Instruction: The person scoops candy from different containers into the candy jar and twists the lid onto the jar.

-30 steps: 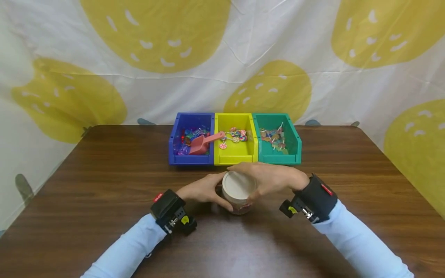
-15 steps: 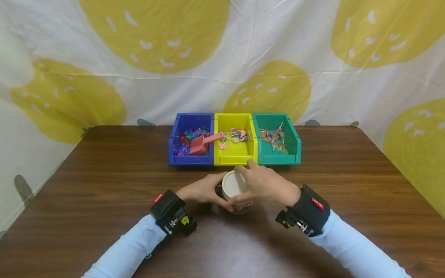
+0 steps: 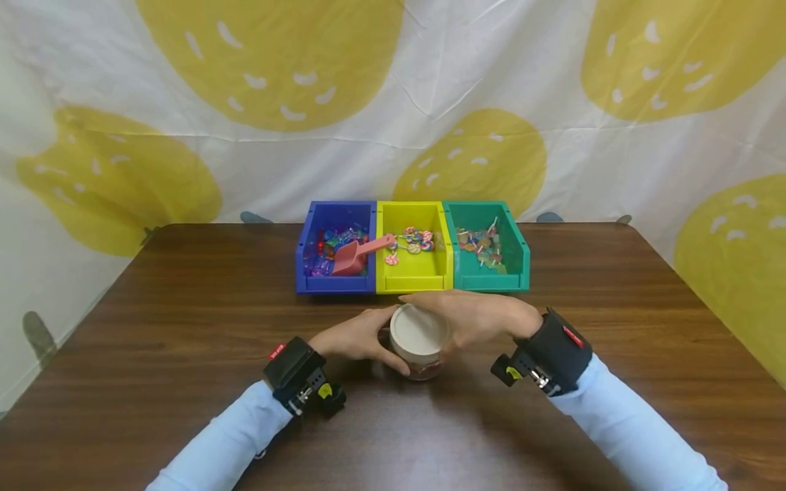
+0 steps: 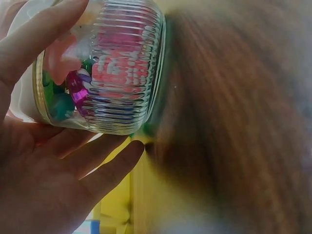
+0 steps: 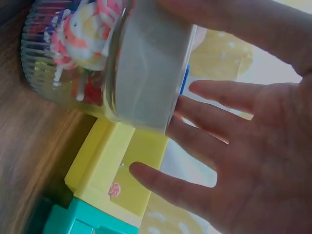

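A ribbed clear glass jar [image 4: 124,68] with a white lid [image 3: 419,333] stands on the table below the yellow bin. My left hand [image 3: 356,335] holds the jar from its left side, thumb on the near side and fingers behind. My right hand [image 3: 482,317] grips the lid from the right, its fingers reaching along the far side. In the right wrist view, a striped lollipop [image 5: 87,36] shows through the glass. Colourful shiny pieces [image 4: 78,92] are visible inside in the left wrist view. The lid sits on the jar.
Behind the jar stand three joined bins: a blue bin [image 3: 334,285] with shiny pieces and a pink scoop [image 3: 350,259], a yellow bin [image 3: 414,282] with small lollipops, and a green bin [image 3: 491,282] with pale sweets. A patterned cloth [image 3: 467,68] hangs beyond the brown table [image 3: 202,307].
Half a second ago my right hand was turned back, thumb at the lid's near left. It has since swung counterclockwise around the lid, as seen from above. Left hand and jar stay in place.
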Demonstrator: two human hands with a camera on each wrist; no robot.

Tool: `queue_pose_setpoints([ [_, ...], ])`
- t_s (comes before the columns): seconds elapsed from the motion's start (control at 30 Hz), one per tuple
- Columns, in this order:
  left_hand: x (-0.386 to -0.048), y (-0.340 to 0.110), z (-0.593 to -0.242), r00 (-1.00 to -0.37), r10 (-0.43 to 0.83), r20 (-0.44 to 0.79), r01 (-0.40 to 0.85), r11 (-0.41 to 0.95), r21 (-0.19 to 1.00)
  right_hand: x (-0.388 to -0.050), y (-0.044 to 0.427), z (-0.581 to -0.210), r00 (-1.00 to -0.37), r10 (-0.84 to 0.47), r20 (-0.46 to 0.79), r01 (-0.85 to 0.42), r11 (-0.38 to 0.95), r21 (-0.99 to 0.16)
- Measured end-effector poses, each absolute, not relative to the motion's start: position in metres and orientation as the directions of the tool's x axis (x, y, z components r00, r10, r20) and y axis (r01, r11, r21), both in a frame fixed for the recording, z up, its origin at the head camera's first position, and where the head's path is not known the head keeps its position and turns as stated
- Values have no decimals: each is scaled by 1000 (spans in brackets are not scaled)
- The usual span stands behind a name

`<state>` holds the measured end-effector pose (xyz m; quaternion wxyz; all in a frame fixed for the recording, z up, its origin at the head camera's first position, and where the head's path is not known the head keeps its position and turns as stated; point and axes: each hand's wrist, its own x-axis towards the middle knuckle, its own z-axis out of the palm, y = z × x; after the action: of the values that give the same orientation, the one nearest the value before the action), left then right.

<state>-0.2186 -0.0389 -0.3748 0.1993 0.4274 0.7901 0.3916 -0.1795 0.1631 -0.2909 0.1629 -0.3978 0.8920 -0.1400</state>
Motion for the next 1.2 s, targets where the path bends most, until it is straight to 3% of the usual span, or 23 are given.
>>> queue_pose_setpoints([
  [0.1,-219,-39,-375,-558,830,6,509,336,792,-178,161,-291,-660,-730,-178,-654,674,-343],
  [0.4,-219,-40,-374,-552,834,-13,506,347,790,-169,150,-303,-843,-524,-120,-494,843,-213],
  [0.57,-219,-39,-374,-557,830,-20,501,355,789,-168,150,-311,-874,-482,-68,-469,871,-144],
  [0.7,-218,-38,-376,-550,835,2,524,343,780,-170,157,-308,-840,-525,-136,-486,841,-238],
  [0.8,-218,-38,-377,-550,835,26,540,331,774,-174,163,-301,-754,-637,-158,-568,754,-330],
  [0.93,-219,-38,-377,-551,834,32,537,325,778,-177,166,-296,-647,-748,-145,-667,648,-367],
  [1.03,-219,-38,-376,-550,835,21,528,329,783,-178,166,-295,-635,-761,-134,-686,635,-357],
  [1.2,-220,-38,-375,-554,832,16,526,335,782,-175,163,-297,-694,-714,-91,-661,682,-313],
])
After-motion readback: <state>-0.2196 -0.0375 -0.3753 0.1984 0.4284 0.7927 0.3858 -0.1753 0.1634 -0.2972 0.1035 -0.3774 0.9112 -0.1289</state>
